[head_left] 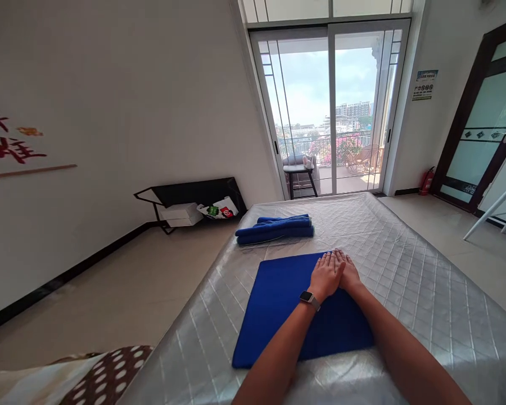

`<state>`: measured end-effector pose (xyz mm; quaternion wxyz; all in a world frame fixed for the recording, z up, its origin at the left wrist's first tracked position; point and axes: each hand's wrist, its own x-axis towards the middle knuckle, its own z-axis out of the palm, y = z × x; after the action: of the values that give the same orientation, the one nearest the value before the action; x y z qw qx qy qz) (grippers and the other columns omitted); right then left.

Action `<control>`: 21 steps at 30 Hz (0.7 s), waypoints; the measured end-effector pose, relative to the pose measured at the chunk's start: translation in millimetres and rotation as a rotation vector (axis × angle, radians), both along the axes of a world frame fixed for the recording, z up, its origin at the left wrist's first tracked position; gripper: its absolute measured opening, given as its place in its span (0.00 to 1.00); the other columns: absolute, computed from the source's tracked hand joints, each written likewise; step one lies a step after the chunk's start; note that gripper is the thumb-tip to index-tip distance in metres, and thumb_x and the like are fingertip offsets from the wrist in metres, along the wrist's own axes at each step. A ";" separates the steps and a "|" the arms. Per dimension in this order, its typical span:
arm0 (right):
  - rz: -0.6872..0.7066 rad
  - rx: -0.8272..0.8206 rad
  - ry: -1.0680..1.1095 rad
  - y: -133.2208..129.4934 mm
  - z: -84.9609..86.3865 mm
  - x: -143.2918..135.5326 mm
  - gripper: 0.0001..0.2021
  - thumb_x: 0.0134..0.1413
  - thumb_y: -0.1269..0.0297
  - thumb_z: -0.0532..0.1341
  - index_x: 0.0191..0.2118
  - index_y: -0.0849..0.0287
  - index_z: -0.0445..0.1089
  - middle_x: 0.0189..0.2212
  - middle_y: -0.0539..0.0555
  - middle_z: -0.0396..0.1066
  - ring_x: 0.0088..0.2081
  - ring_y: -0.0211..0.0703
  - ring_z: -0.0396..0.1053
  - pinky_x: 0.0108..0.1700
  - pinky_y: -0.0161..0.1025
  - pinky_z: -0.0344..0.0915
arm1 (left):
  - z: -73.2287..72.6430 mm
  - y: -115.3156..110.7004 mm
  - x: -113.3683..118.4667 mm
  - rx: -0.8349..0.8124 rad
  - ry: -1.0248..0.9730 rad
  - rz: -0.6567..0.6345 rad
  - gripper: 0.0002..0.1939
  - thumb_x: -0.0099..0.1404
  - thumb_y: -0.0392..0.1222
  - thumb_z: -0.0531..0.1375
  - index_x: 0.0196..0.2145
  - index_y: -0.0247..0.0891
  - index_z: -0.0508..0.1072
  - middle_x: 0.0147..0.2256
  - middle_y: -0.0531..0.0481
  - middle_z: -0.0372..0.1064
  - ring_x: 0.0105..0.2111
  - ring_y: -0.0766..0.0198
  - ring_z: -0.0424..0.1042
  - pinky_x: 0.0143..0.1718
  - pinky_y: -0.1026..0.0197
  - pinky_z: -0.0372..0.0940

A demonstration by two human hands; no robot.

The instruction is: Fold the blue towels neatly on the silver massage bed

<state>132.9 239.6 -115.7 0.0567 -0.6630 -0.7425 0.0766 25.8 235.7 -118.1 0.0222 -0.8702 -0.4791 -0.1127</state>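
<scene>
Spread flat, fingers extended and grasping nothing, head view: left hand (325,274) and right hand (349,274) rest together at the far right corner of one blue cloth (274,306). It lies flat on a silver quilted mattress (421,292). Watch (307,296): left wrist. Folded blue cloths (276,232): same mattress, farther off, toward the left.

Head view, forward and down

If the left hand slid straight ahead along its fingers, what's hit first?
Likely the silver quilted cover, just past the blue cloth under the left hand; the folded blue bundle lies left of that line. Exact depth is unclear.
</scene>
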 end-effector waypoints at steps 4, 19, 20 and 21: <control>-0.048 0.005 0.022 -1.7 5.8 -4.1 0.31 0.69 0.59 0.42 0.72 0.70 0.44 0.71 0.61 0.41 0.72 0.45 0.36 0.70 0.46 0.39 | -5.0 10.8 -27.4 -0.079 -0.037 0.123 0.35 0.75 0.56 0.34 0.67 0.32 0.57 0.67 0.38 0.56 0.68 0.54 0.52 0.67 0.49 0.50; -0.080 0.008 0.039 -2.2 7.3 -6.6 0.30 0.70 0.57 0.39 0.72 0.68 0.44 0.71 0.60 0.41 0.72 0.43 0.35 0.70 0.48 0.34 | -21.0 23.5 -206.7 -0.120 -0.063 0.503 0.41 0.72 0.63 0.35 0.68 0.27 0.53 0.69 0.34 0.48 0.69 0.50 0.47 0.68 0.46 0.45; -0.078 0.011 0.037 -2.3 7.4 -6.5 0.30 0.70 0.57 0.39 0.72 0.68 0.44 0.71 0.61 0.41 0.72 0.44 0.36 0.70 0.48 0.35 | -20.3 23.0 -204.4 -0.121 -0.059 0.503 0.41 0.72 0.63 0.35 0.68 0.28 0.53 0.69 0.34 0.48 0.69 0.50 0.46 0.68 0.46 0.46; -0.077 0.012 0.035 -2.6 7.7 -6.4 0.30 0.70 0.57 0.39 0.72 0.68 0.44 0.71 0.61 0.41 0.72 0.44 0.36 0.70 0.49 0.35 | -18.9 22.5 -202.1 -0.121 -0.054 0.502 0.41 0.72 0.62 0.35 0.68 0.28 0.53 0.69 0.35 0.48 0.69 0.50 0.46 0.68 0.46 0.46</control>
<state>126.5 237.0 -108.0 0.0763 -0.6894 -0.7157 0.0815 -176.2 258.2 -137.0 -0.0155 -0.7203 -0.6866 -0.0978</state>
